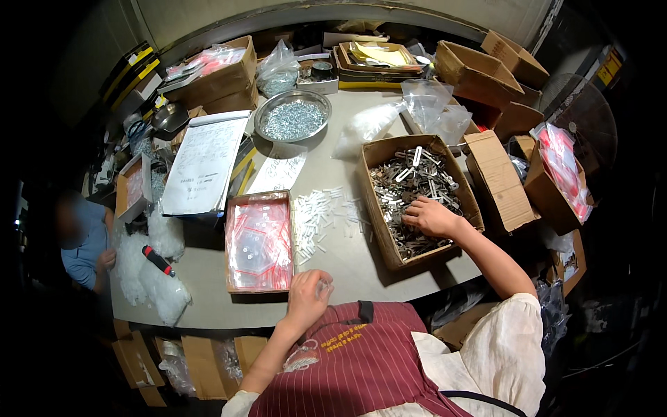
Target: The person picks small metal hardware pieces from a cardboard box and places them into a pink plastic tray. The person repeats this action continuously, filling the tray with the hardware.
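Nearest, a person in a maroon striped apron (pixel 368 337) is leaning at the table's edge. Just beyond the apron, a scrap of clear plastic (pixel 324 288) is showing in the left hand (pixel 307 297); its long axis is too small to tell. That hand is closing its thumb and fingers around the plastic, beside a shallow tray (pixel 258 290) of red-edged clear bags (pixel 257 243).

To the right, a cardboard box (pixel 425 256) is stretching lengthwise away from the person, its far end angling left. Inside, slim slotted metal pieces (pixel 417 170) are pointing every which way. The right hand (pixel 432 217) is reaching in over the box's right side, fingers bending onto the metal; whether it is gripping one cannot be told.

Between tray and box, short white sticks (pixel 316 222) are scattering over the grey table (pixel 208 306). Farther off, a round metal bowl (pixel 258 124) is holding silvery bits. At far left a co-worker in blue (pixel 87 240) is sitting or standing; open cartons (pixel 479 66) are crowding the far edge, and a fan (pixel 583 118) is standing at right.
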Tool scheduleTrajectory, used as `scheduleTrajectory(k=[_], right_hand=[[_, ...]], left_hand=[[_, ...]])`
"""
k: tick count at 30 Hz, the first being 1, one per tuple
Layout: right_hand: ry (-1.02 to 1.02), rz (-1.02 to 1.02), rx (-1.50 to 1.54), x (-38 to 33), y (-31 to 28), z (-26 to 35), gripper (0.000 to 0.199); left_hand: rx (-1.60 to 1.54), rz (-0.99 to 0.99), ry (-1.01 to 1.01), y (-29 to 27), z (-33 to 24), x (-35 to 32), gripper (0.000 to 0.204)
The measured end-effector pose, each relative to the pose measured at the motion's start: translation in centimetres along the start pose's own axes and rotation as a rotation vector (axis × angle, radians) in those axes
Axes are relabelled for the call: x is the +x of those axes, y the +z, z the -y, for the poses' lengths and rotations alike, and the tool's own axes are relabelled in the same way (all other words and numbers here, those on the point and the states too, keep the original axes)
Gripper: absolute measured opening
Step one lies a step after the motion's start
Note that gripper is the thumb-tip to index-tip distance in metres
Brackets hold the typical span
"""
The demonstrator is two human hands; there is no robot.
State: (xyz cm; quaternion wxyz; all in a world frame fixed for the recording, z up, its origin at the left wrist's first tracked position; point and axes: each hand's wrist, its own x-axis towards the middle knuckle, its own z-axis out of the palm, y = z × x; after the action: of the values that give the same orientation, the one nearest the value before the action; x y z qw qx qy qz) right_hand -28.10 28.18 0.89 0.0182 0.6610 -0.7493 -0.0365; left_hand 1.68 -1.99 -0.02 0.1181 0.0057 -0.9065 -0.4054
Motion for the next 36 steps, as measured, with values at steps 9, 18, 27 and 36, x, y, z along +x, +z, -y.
scheduleTrajectory(k=[9,18,27,36], right_hand=[[0.254,-0.175,0.485,-0.2,-3.9,4.2,0.021],[0.214,-0.643,0.489,6.0,-10.5,14.1,0.009],[0.011,-0.424,0.345,8.8,-9.6,17.7,0.029],[0.002,0.296,0.511,8.8,-13.9,17.2,0.044]], left_hand=[[-0.023,-0.024,0.007,0.1,-0.5,0.3,0.018],[-0.254,0.001,-0.047,0.2,-3.6,3.0,0.021],[-0.317,0.0,-0.135,-1.4,-5.5,3.6,0.025],[-0.367,0.006,-0.053,-0.7,-4.9,2.9,0.028]])
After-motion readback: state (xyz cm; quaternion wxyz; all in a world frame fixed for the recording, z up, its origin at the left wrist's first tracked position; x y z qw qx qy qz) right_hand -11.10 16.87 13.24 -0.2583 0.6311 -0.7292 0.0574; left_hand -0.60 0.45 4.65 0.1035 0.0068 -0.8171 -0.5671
